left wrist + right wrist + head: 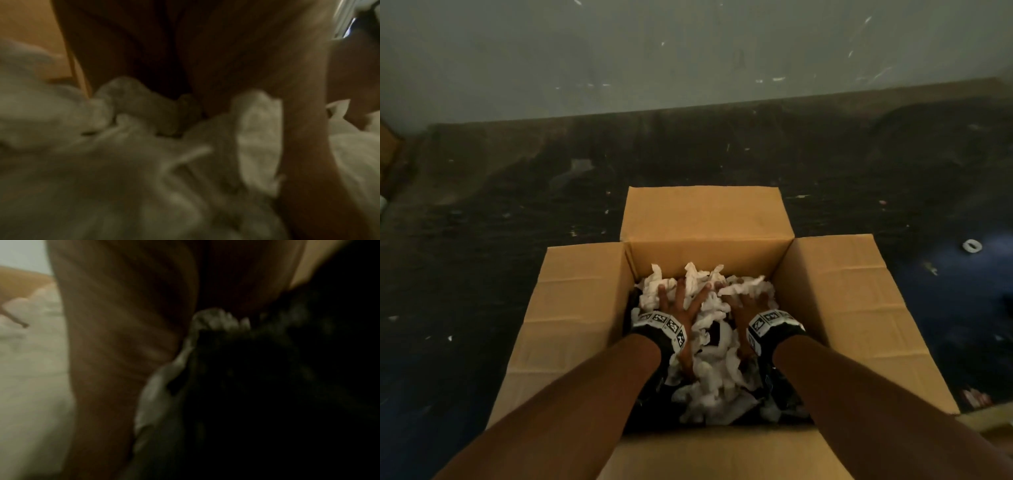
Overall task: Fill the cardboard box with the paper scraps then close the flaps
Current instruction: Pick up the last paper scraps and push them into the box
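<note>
Near flap: brown cardboard box (582, 308) open on dark floor (482, 205), all four flaps out, nearest one under forearms.
Left hand: left hand (681, 308) fingers spread wide, flat on the pile, gripping nothing.
Scraps: crumpled white paper scraps (709, 359) heaped inside box, below rim.
Right hand: right hand (748, 305) palm down on scraps; fingers partly buried, looks flat.
Tip: press evenly, both palms, push toward corners so flaps can shut flat.
Stray: small white ring (972, 245) on floor, right of box.

dark littered floor (517, 205) | pale wall (688, 51) behind | small white ring (972, 245) at right
</note>
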